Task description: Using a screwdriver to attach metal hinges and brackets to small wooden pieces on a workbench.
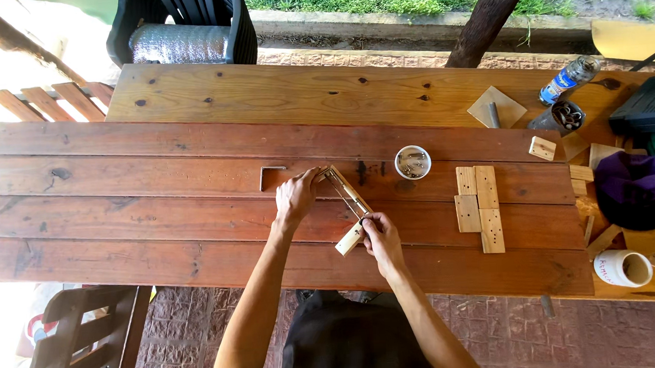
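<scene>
Near the middle of the frame, a slim wooden strip (348, 209) lies on the table (190, 162), pinned at both ends, likely to stop it slipping. The left hand (296, 196) pinches its upper end, fingers closed on it; the right hand (381, 236) grips the lower end, beside a pale block (348, 239). The strip's long axis runs diagonally, from upper left to lower right. A white cup (412, 162) of small metal pieces sits just up and right, within reach.
</scene>
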